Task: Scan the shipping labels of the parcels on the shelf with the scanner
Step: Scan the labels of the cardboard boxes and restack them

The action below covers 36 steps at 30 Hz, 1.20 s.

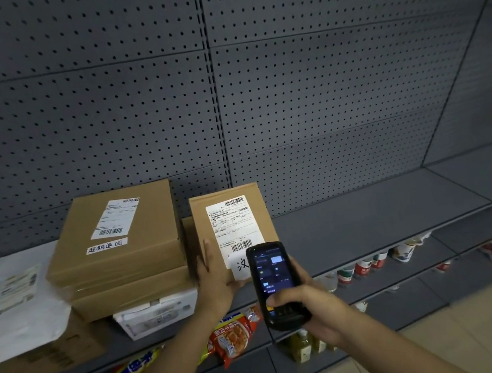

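My left hand (217, 280) grips a small cardboard parcel (201, 222) from below and the left, tilting its white shipping label (234, 227) toward me above the grey shelf (369, 216). My right hand (310, 307) holds a black handheld scanner (272, 283) with its screen lit, just in front of the label's lower right corner. To the left stands a stack of two brown boxes (120, 245) on a white box (158, 317); the top one bears a label (115, 218).
A white mailer bag (15, 310) lies on a brown carton (42, 363) at far left. Lower shelves hold snack packets (232, 335), bottles (304, 344) and cups (363, 267). A grey pegboard wall (318, 81) backs the shelf.
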Each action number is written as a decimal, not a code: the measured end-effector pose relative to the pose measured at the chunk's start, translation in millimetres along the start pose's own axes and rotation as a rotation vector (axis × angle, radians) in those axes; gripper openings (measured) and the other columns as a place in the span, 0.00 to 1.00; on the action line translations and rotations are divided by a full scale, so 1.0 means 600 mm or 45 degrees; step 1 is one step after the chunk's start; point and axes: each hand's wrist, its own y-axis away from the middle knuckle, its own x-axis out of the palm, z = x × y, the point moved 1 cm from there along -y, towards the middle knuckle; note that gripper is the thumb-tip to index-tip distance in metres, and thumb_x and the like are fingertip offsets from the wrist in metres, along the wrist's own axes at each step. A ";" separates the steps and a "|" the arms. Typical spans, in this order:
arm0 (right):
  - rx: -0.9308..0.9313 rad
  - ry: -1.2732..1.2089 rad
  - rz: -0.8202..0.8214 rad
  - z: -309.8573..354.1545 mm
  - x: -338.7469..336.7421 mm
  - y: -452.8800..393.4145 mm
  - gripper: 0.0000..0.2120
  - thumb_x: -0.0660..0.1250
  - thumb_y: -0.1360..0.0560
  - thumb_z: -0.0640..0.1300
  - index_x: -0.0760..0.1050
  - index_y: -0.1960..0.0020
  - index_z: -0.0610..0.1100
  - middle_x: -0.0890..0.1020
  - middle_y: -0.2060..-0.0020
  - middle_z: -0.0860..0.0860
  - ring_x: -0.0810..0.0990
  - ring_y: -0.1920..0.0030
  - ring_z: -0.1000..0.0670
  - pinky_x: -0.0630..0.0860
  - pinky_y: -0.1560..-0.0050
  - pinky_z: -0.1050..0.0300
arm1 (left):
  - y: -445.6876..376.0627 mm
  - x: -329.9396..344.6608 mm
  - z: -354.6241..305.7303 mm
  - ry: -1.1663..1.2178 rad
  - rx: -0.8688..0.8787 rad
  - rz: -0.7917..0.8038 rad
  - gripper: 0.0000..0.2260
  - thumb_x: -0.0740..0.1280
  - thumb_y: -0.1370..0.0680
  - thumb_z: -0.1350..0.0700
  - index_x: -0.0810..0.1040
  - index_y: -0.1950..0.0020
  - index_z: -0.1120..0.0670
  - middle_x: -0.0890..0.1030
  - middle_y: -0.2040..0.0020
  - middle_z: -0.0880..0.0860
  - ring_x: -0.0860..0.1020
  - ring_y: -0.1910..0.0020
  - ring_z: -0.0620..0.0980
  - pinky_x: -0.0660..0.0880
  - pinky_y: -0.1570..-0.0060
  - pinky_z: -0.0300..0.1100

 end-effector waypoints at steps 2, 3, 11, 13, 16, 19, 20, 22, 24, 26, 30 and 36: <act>0.026 0.026 0.011 -0.002 -0.005 0.012 0.36 0.72 0.40 0.31 0.72 0.36 0.54 0.81 0.43 0.42 0.78 0.41 0.39 0.79 0.47 0.45 | 0.009 0.008 -0.002 0.020 -0.017 -0.005 0.55 0.74 0.28 0.56 0.28 0.27 0.45 0.41 0.21 0.56 0.45 0.23 0.58 0.54 0.27 0.58; 0.036 0.040 0.020 -0.003 -0.008 0.017 0.35 0.72 0.40 0.31 0.72 0.36 0.54 0.81 0.43 0.43 0.78 0.41 0.40 0.79 0.48 0.45 | 0.012 0.011 -0.003 0.023 -0.030 -0.009 0.54 0.73 0.28 0.56 0.28 0.26 0.46 0.40 0.21 0.56 0.45 0.23 0.58 0.54 0.27 0.59; 0.021 0.118 0.051 -0.004 -0.014 0.038 0.34 0.70 0.41 0.30 0.73 0.37 0.51 0.80 0.42 0.39 0.79 0.44 0.41 0.78 0.46 0.48 | 0.019 0.021 -0.005 0.032 -0.066 -0.018 0.54 0.73 0.27 0.58 0.27 0.27 0.45 0.39 0.23 0.59 0.48 0.23 0.59 0.53 0.27 0.58; 0.023 0.110 0.052 -0.001 -0.011 0.040 0.35 0.70 0.41 0.30 0.72 0.37 0.51 0.80 0.43 0.41 0.79 0.44 0.42 0.79 0.47 0.48 | 0.020 0.023 -0.005 0.013 -0.065 -0.020 0.55 0.73 0.27 0.56 0.24 0.30 0.42 0.39 0.23 0.60 0.51 0.24 0.61 0.56 0.27 0.58; 0.055 0.102 0.075 0.000 -0.008 0.040 0.33 0.70 0.39 0.28 0.73 0.38 0.52 0.82 0.45 0.43 0.79 0.43 0.42 0.79 0.44 0.47 | 0.023 0.028 -0.007 0.009 -0.080 -0.021 0.53 0.71 0.26 0.49 0.21 0.37 0.35 0.38 0.23 0.60 0.52 0.24 0.63 0.58 0.28 0.61; 0.068 0.116 0.064 -0.003 -0.002 0.036 0.33 0.69 0.37 0.26 0.73 0.38 0.51 0.82 0.45 0.43 0.80 0.45 0.42 0.80 0.51 0.50 | 0.023 0.031 -0.006 0.030 -0.106 0.000 0.53 0.70 0.27 0.44 0.22 0.32 0.41 0.39 0.23 0.60 0.51 0.24 0.63 0.56 0.28 0.60; 0.067 0.116 0.053 -0.004 0.000 0.035 0.33 0.69 0.37 0.26 0.73 0.38 0.52 0.82 0.45 0.43 0.80 0.45 0.43 0.80 0.52 0.51 | 0.022 0.031 -0.005 0.027 -0.110 0.007 0.53 0.70 0.27 0.44 0.22 0.31 0.42 0.40 0.23 0.61 0.51 0.24 0.62 0.56 0.28 0.60; 0.060 0.117 0.031 -0.003 0.002 0.033 0.35 0.70 0.40 0.28 0.73 0.38 0.53 0.82 0.45 0.43 0.80 0.45 0.43 0.80 0.51 0.50 | 0.019 0.033 -0.004 0.009 -0.104 0.007 0.52 0.69 0.26 0.44 0.22 0.31 0.43 0.41 0.24 0.61 0.52 0.25 0.63 0.56 0.28 0.59; 0.058 0.130 0.031 0.000 0.002 0.032 0.35 0.70 0.40 0.29 0.72 0.37 0.53 0.82 0.46 0.44 0.80 0.46 0.44 0.79 0.50 0.50 | 0.016 0.033 -0.003 -0.002 -0.108 0.003 0.53 0.70 0.26 0.45 0.21 0.32 0.42 0.41 0.24 0.61 0.55 0.26 0.64 0.57 0.28 0.60; 0.062 0.152 0.042 0.002 0.001 0.030 0.34 0.70 0.38 0.28 0.72 0.37 0.52 0.82 0.46 0.44 0.79 0.45 0.44 0.79 0.47 0.49 | 0.015 0.033 0.002 -0.018 -0.106 0.010 0.54 0.71 0.27 0.45 0.21 0.34 0.40 0.42 0.24 0.62 0.56 0.26 0.65 0.58 0.29 0.60; 0.042 0.175 0.035 0.002 0.005 0.027 0.36 0.70 0.39 0.28 0.71 0.36 0.52 0.81 0.44 0.43 0.80 0.45 0.45 0.79 0.46 0.49 | 0.015 0.034 0.007 -0.080 -0.088 0.015 0.56 0.73 0.29 0.45 0.20 0.35 0.42 0.45 0.25 0.64 0.56 0.27 0.64 0.60 0.30 0.59; 0.008 0.166 0.047 -0.001 0.009 0.026 0.37 0.70 0.40 0.29 0.71 0.35 0.53 0.81 0.44 0.44 0.80 0.45 0.45 0.79 0.48 0.51 | 0.013 0.039 0.011 -0.093 -0.101 0.020 0.57 0.73 0.29 0.46 0.21 0.31 0.45 0.44 0.25 0.62 0.55 0.27 0.65 0.58 0.29 0.59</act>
